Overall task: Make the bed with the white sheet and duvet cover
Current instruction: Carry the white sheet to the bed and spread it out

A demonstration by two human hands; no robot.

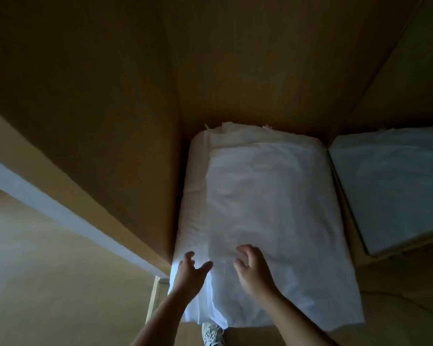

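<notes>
- We record one stack of folded white linen (268, 208), lying flat in a brown wooden cupboard (98, 108), pushed back near the rear wall, with its front edge towards us. We cannot tell sheet from duvet cover within it.
- Left hand (190, 272): at the stack's front left corner, fingers (189, 255) spread and slightly bent, thumb out to the right, gripping nothing.
- Right hand (253, 269): over the front middle of the top layer, fingers (243, 249) half curled with a gap to the thumb, no cloth pinched. We cannot tell whether the fingertips touch the fabric.
- The two hands sit near each other, apart, both bare forearms reaching in from below.
- Second pile of white linen (390, 186): just beside the first on the right, in the neighbouring compartment.
- One light-coloured shoe (213, 333): at the bottom edge, below the stack.
</notes>
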